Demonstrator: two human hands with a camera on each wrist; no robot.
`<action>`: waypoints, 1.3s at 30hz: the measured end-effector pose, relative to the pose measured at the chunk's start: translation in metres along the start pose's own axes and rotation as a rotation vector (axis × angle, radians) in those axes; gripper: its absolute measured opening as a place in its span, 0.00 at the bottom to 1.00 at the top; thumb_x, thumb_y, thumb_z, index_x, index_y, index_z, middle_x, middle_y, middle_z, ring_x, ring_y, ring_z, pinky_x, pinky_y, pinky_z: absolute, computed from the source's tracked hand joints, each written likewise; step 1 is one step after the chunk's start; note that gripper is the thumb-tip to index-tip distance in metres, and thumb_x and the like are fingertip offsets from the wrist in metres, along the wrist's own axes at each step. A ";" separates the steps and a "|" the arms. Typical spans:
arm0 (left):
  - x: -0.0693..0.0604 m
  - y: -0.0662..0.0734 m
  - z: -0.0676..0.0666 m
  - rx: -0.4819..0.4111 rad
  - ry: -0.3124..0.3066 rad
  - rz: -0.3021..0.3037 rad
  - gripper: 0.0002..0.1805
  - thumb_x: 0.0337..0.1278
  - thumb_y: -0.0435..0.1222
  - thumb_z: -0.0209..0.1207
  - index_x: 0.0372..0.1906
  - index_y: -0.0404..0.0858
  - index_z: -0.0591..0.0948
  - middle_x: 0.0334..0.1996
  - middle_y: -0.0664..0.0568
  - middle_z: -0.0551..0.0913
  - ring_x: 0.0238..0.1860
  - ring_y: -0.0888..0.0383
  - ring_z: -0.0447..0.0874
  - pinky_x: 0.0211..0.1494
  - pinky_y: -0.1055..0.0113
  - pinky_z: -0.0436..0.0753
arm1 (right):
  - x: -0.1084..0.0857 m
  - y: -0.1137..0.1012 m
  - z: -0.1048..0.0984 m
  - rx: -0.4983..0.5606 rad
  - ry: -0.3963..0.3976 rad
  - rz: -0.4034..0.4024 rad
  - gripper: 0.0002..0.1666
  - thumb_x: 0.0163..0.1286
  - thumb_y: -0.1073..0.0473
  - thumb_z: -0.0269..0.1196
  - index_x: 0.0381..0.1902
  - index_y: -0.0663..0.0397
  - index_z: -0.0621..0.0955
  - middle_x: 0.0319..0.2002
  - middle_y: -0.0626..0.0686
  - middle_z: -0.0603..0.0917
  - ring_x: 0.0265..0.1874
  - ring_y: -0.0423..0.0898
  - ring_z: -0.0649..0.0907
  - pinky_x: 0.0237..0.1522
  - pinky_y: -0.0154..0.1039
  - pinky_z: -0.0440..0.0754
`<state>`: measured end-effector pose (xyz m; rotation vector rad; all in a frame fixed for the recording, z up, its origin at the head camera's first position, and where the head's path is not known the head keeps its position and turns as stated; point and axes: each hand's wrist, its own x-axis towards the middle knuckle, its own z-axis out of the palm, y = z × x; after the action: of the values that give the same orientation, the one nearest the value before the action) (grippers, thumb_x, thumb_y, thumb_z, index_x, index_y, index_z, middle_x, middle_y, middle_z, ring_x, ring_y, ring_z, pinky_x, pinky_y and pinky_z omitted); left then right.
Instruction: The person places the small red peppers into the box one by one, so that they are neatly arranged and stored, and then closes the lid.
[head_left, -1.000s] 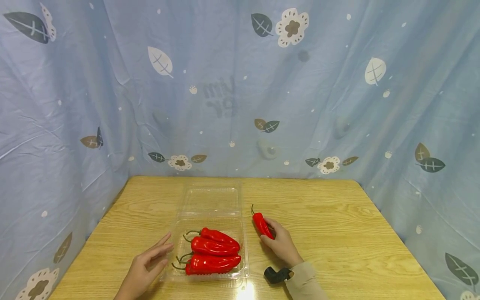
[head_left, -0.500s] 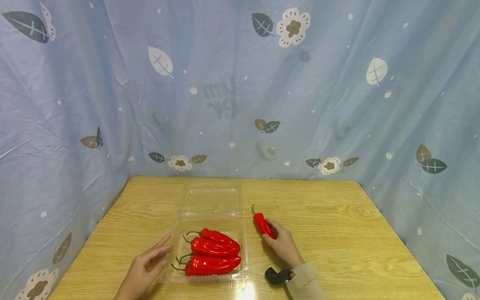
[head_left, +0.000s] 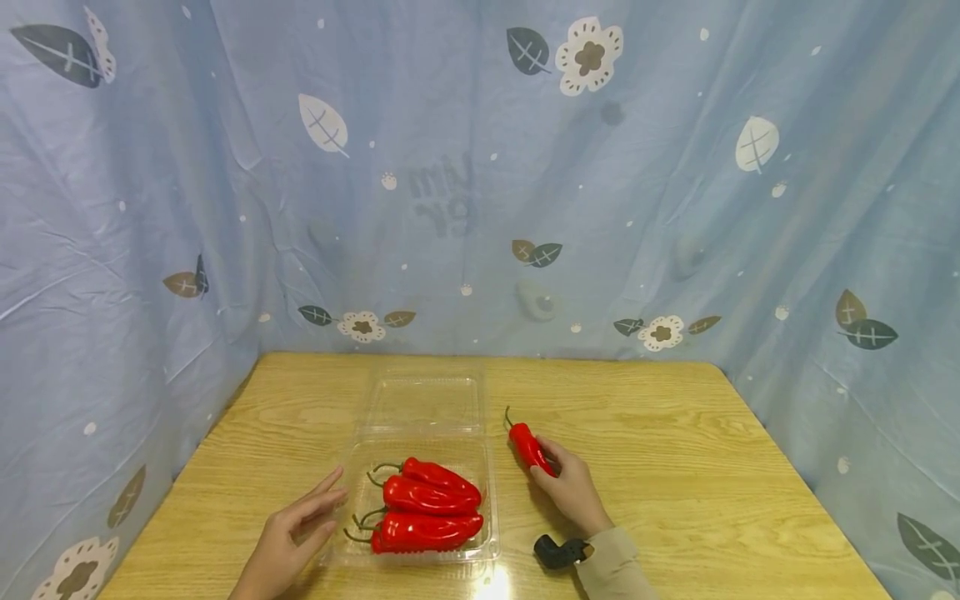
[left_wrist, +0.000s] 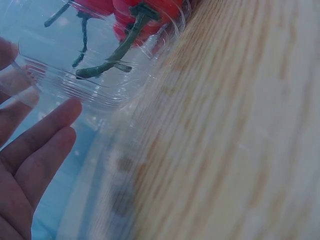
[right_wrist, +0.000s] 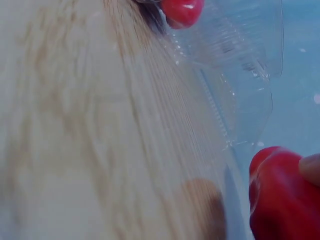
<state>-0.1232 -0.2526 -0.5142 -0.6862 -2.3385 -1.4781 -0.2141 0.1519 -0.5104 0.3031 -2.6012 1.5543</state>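
Note:
My right hand (head_left: 573, 490) grips a red pepper (head_left: 527, 443) between thumb and fingers, its thin green stem pointing away from me. In the right wrist view this held pepper (right_wrist: 282, 200) fills the lower right corner, with one fingertip on it. Left of it lies a clear plastic clamshell box (head_left: 491, 467), its lid folded back. Several red peppers (head_left: 431, 495) lie side by side in the box, stems to the left. My left hand (head_left: 288, 533) is by the box's left edge, fingers extended; the left wrist view shows the fingertips at the clear wall, contact hard to judge.
The box's transparent lid (head_left: 425, 404) lies flat on the wooden table (head_left: 660, 450) toward the back. A black device (head_left: 558, 552) is strapped at my right wrist. A blue patterned curtain (head_left: 480, 167) hangs behind the table and at both sides.
My right hand has shifted slightly to the right, carrying the pepper with it. The left hand and the box of peppers stay in place.

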 end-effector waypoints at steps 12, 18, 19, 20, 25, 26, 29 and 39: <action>0.001 0.003 0.000 -0.010 -0.004 -0.021 0.18 0.57 0.21 0.56 0.55 0.25 0.76 0.64 0.28 0.66 0.57 0.72 0.74 0.52 0.78 0.79 | -0.002 -0.021 -0.004 0.128 0.007 -0.030 0.28 0.62 0.71 0.63 0.60 0.70 0.72 0.57 0.68 0.77 0.55 0.61 0.78 0.53 0.48 0.80; 0.002 0.003 -0.001 -0.008 -0.009 -0.023 0.18 0.59 0.23 0.57 0.55 0.25 0.76 0.64 0.29 0.66 0.57 0.71 0.75 0.51 0.77 0.80 | -0.002 -0.030 -0.005 0.133 -0.001 -0.032 0.27 0.62 0.70 0.63 0.60 0.66 0.74 0.56 0.65 0.78 0.54 0.58 0.79 0.54 0.47 0.80; 0.002 0.003 -0.001 -0.010 -0.007 -0.015 0.18 0.58 0.22 0.57 0.55 0.25 0.76 0.64 0.29 0.66 0.57 0.70 0.76 0.51 0.77 0.80 | -0.001 -0.026 -0.004 0.144 -0.002 -0.037 0.28 0.62 0.69 0.64 0.60 0.64 0.74 0.57 0.63 0.78 0.54 0.57 0.79 0.54 0.46 0.80; 0.002 0.002 0.000 -0.016 -0.004 -0.005 0.18 0.58 0.22 0.56 0.55 0.24 0.76 0.64 0.29 0.66 0.57 0.70 0.76 0.51 0.77 0.80 | 0.001 -0.021 -0.003 0.154 -0.003 -0.043 0.28 0.62 0.68 0.64 0.61 0.62 0.74 0.57 0.62 0.78 0.54 0.57 0.79 0.54 0.46 0.80; 0.000 0.002 0.001 -0.057 0.012 0.025 0.19 0.56 0.18 0.55 0.55 0.21 0.74 0.65 0.34 0.67 0.56 0.68 0.77 0.49 0.78 0.80 | 0.000 -0.026 -0.005 0.156 -0.015 -0.079 0.28 0.61 0.68 0.65 0.61 0.61 0.75 0.57 0.61 0.79 0.54 0.55 0.80 0.54 0.45 0.80; -0.001 0.003 0.002 -0.064 0.012 0.023 0.19 0.56 0.18 0.55 0.55 0.21 0.74 0.66 0.34 0.67 0.56 0.68 0.77 0.49 0.78 0.80 | -0.001 -0.027 -0.005 0.152 -0.018 -0.085 0.28 0.61 0.68 0.65 0.61 0.61 0.75 0.58 0.60 0.79 0.54 0.55 0.80 0.53 0.45 0.81; -0.002 0.004 0.002 -0.061 0.007 0.013 0.19 0.57 0.19 0.55 0.56 0.22 0.74 0.66 0.34 0.67 0.57 0.69 0.76 0.50 0.79 0.80 | 0.001 -0.030 -0.006 0.135 -0.041 -0.108 0.29 0.61 0.68 0.65 0.61 0.59 0.75 0.58 0.60 0.79 0.52 0.55 0.81 0.51 0.40 0.82; -0.001 0.002 0.000 -0.019 -0.015 0.026 0.18 0.59 0.22 0.55 0.56 0.24 0.75 0.65 0.30 0.65 0.58 0.68 0.75 0.53 0.78 0.79 | 0.015 -0.044 -0.005 0.032 -0.152 -0.291 0.28 0.64 0.63 0.64 0.62 0.56 0.74 0.59 0.58 0.78 0.50 0.54 0.81 0.51 0.42 0.82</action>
<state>-0.1214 -0.2519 -0.5128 -0.7331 -2.3205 -1.4907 -0.2194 0.1345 -0.4674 0.7925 -2.4982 1.5234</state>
